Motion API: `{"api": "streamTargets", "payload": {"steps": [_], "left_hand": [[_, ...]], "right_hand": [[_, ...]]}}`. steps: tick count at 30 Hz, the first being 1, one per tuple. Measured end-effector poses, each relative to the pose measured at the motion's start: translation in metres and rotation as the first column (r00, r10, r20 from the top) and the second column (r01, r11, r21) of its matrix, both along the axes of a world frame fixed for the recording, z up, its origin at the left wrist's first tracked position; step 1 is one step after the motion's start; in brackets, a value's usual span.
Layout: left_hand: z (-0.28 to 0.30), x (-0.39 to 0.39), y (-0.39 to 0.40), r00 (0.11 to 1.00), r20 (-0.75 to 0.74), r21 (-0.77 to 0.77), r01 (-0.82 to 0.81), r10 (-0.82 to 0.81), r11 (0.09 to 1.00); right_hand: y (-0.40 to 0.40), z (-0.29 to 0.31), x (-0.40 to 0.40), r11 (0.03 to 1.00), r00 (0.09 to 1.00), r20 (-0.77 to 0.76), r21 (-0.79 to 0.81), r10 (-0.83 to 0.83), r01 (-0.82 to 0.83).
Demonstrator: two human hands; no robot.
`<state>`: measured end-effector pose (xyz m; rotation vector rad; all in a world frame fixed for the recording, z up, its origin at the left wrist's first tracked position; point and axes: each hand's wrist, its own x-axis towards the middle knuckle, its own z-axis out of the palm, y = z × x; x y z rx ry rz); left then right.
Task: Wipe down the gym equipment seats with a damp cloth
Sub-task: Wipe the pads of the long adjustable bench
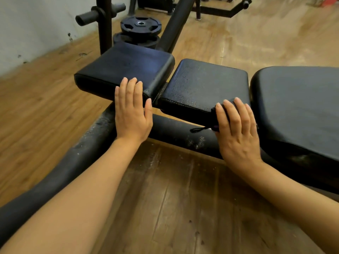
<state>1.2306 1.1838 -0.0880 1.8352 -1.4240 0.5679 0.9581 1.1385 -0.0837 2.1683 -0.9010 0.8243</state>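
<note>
Weight bench, seen from its side, black padded sections in a row running left to right across view. Left pad [124, 70] sits slightly raised and tilted, its long axis running away from the camera toward upper right. Middle seat pad [203, 85] lies flat, just beside the left pad with a narrow gap between them. Right pad [297, 107] is bigger, rounded near end, extends off the right edge.

Left hand [132, 112] is flat, fingers straight and together, fingertips resting on the near edge of the left pad, grasping nothing. Right hand [236, 129] presses a dark cloth [216, 116] against the near right corner of the middle seat pad, fingers straight over the cloth, palm hanging over the pad's side. Cloth is mostly hidden under the hand; a thin loop or string of it [198, 129] dangles out to the left below the pad edge. Cloth folds over the pad edge, long axis cannot tell.

Around: thick black frame tube [176, 132] runs under the pads, scuffed with white specks, joined by another tube [55, 178] coming diagonally from lower left, crossing under the left forearm. Behind the bench a black upright post [104, 33] with peg [86, 17], and stacked weight plates [140, 26] on the wood floor [36, 110]. Sloped black bar [174, 24] rises behind the left pad. White wall [36, 24] far left, more dark equipment frame [220, 10] at top.
</note>
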Motion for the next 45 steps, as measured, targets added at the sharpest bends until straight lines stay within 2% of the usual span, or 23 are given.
{"api": "streamTargets", "payload": {"steps": [3, 10, 13, 15, 18, 23, 25, 30, 34, 38, 45], "left_hand": [[-0.001, -0.001, -0.001, 1.000, -0.003, -0.011, -0.005, 0.005, 1.000], [-0.002, 0.000, 0.000, 1.000, 0.010, -0.003, -0.004, 0.004, 1.000], [-0.003, 0.000, 0.001, 1.000, 0.001, 0.005, -0.005, 0.005, 1.000], [-0.003, -0.004, -0.001, 0.999, -0.033, -0.001, -0.020, 0.020, 1.000], [-0.004, -0.015, -0.005, 0.993, -0.104, -0.030, -0.058, 0.055, 0.998], [-0.001, -0.022, -0.006, 0.985, -0.165, -0.030, -0.055, 0.049, 0.998], [-0.001, -0.027, -0.004, 0.988, -0.152, -0.051, -0.011, 0.004, 0.999], [-0.003, -0.051, -0.005, 0.972, -0.077, -0.106, 0.215, -0.224, 0.971], [-0.002, -0.056, -0.008, 0.948, -0.082, -0.128, 0.297, -0.309, 0.946], [0.001, -0.060, -0.011, 0.923, -0.071, -0.155, 0.363, -0.377, 0.919], [0.003, -0.103, -0.015, 0.880, 0.086, -0.151, 0.475, -0.467, 0.867]], "right_hand": [[-0.003, -0.003, 0.031, 0.999, 0.999, 0.025, -0.024, -0.023, 0.024], [-0.006, 0.003, 0.106, 0.995, 0.995, -0.047, -0.031, 0.090, -0.091], [-0.007, 0.008, 0.071, 0.991, 0.982, -0.131, 0.014, 0.136, -0.136], [-0.006, 0.011, 0.032, 0.994, 0.983, -0.144, 0.003, 0.111, -0.111], [-0.002, 0.014, -0.013, 0.998, 0.993, -0.104, 0.033, 0.055, -0.052], [0.005, 0.008, 0.004, 0.991, 0.998, 0.058, 0.133, -0.038, 0.030], [0.005, 0.008, 0.013, 0.989, 0.997, 0.054, 0.143, -0.048, 0.040], [0.001, 0.017, 0.055, 0.995, 0.999, -0.031, 0.095, 0.026, -0.022], [0.005, 0.021, 0.080, 0.987, 0.998, -0.050, 0.158, 0.039, -0.031], [0.011, 0.033, 0.054, 0.974, 0.986, -0.147, 0.222, 0.072, -0.038], [0.031, 0.051, -0.022, 0.975, 0.962, -0.267, 0.190, -0.061, 0.114]]}}
